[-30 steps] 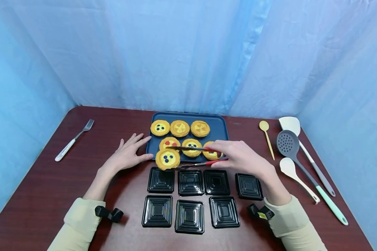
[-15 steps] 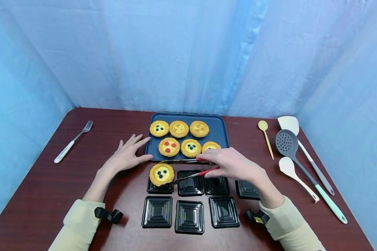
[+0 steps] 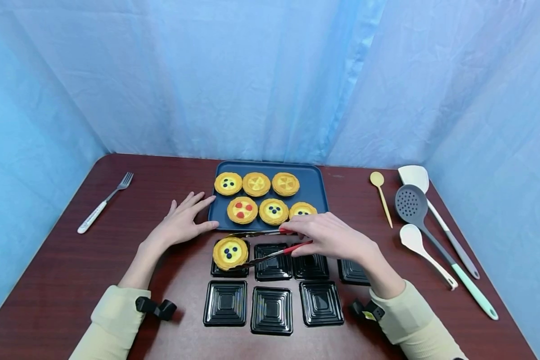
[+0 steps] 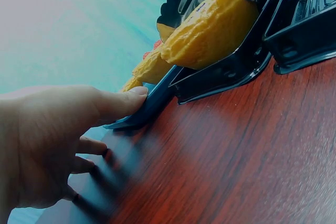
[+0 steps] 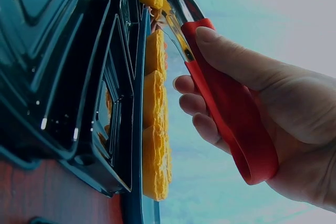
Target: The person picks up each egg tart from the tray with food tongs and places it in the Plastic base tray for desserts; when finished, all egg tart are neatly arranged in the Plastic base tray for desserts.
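Note:
In the head view, my right hand holds red-handled tongs, its thumb and fingers on the red grips. The two arms of the tongs lie on either side of an egg tart with dark blue berries. That tart sits in the black square container at the back left, slightly tilted in the left wrist view. My left hand spreads its fingers beside the blue tray, the thumb touching the tray's near-left edge. Several more tarts lie on the tray, one topped with red fruit.
Several black square containers stand in two rows in front of the tray. To the right lie a yellow spoon, a white turner, a grey skimmer and a white ladle. A fork lies far left.
My right hand has brought the blueberry tart with the tongs from the tray's front edge toward me, down into the back-left container. My left hand has stayed in place.

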Demonstrator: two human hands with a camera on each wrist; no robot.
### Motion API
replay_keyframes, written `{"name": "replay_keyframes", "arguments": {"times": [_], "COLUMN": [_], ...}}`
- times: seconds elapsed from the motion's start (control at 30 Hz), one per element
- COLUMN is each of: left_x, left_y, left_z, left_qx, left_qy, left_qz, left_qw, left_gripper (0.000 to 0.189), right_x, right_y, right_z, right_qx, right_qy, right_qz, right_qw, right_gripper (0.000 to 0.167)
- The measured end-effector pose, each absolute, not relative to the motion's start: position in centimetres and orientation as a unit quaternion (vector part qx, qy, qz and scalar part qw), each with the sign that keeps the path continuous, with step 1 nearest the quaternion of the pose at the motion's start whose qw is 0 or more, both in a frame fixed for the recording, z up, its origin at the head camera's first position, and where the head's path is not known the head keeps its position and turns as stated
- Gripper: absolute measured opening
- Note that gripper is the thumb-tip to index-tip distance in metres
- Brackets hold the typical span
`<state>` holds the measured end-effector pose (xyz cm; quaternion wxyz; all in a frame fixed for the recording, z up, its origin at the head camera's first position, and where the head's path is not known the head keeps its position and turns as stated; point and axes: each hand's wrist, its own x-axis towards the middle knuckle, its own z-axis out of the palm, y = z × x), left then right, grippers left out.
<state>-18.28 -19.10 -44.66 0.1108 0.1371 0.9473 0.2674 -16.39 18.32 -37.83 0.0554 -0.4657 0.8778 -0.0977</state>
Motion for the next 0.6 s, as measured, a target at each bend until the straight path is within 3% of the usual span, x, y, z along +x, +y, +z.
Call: {"name": "replay_keyframes", "arguments": {"times": [0.6], "left_x": [-18.33], "left_y": [-19.12], "left_z": [-44.56], "left_qx": [0.139], "left_qy": [0.945], "left_qz": [0.273], "left_qw": [0.111], "left_gripper": [0.078], "right_x": [-16.40], "right_y": [18.22], "right_z": [-37.82], "right_qx": [-0.467], "right_qy": [0.877], "right_qz": [-0.098], "right_qw": [0.056], "right_gripper": [0.050]}}
